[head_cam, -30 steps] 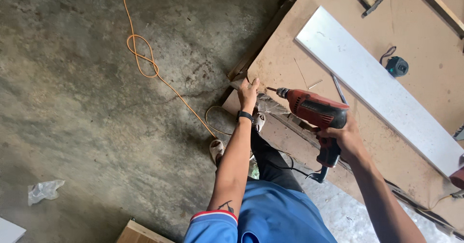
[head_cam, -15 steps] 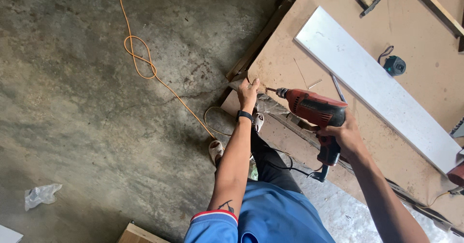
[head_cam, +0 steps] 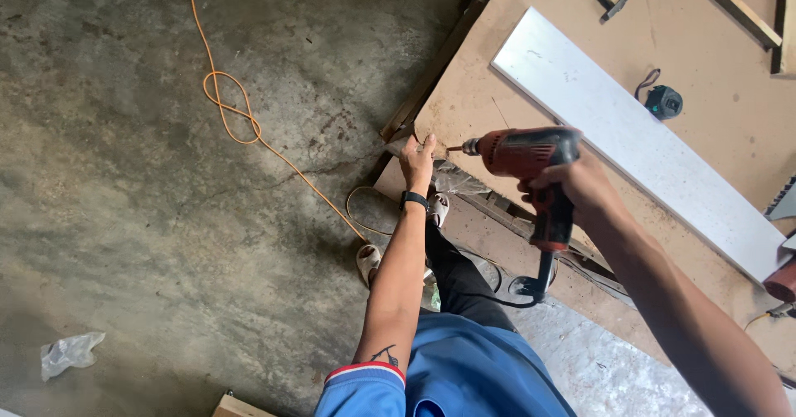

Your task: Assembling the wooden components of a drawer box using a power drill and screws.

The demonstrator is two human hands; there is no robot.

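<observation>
My right hand (head_cam: 572, 186) grips a red and black power drill (head_cam: 531, 164) by its handle, the bit pointing left at the corner of a brown board table (head_cam: 464, 102). My left hand (head_cam: 417, 158) rests at that same corner, fingers pinched close to the drill bit tip; what it holds there is too small to make out. A black band sits on my left wrist. The drill's black cord hangs down below the handle.
A long white panel (head_cam: 638, 143) lies diagonally on the table, with a small black tape measure (head_cam: 663, 102) and a hammer (head_cam: 615, 1) beyond it. An orange extension cord (head_cam: 240, 114) loops across the concrete floor. A crumpled plastic bag (head_cam: 70, 352) lies lower left.
The drill and my right hand have lifted slightly and come closer to the table corner. My left hand stays at the corner.
</observation>
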